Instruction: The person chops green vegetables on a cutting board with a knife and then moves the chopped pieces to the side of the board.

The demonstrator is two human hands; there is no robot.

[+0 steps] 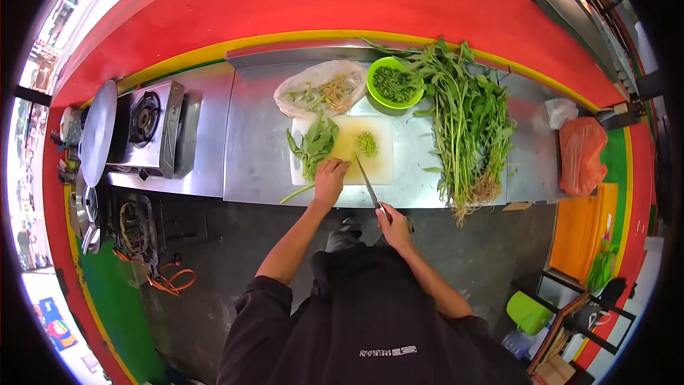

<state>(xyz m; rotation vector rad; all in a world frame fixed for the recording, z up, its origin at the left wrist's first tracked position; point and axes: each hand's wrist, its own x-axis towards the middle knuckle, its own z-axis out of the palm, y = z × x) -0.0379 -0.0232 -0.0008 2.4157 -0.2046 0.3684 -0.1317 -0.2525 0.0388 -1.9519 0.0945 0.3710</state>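
My right hand [394, 227] is closed around the handle of a kitchen knife [368, 184], its blade pointing up over the right part of a white cutting board [383, 164]. Fingers bent, my left hand [330, 180] presses on the stems of a bunch of leafy greens [316, 144] at the board's left side. One stem sticks out past the board's lower left corner. A small heap of chopped green stems [366, 144] lies just beyond the knife tip, apart from my left hand.
Behind the board are a clear plastic bag [303, 85] with rooty trimmings and a lime-green bowl [376, 95] of chopped greens. A large pile of long-stemmed greens [463, 128] lies to the right, roots over the counter edge. A gas stove [153, 125] stands left, a red plastic bag [581, 157] far right.
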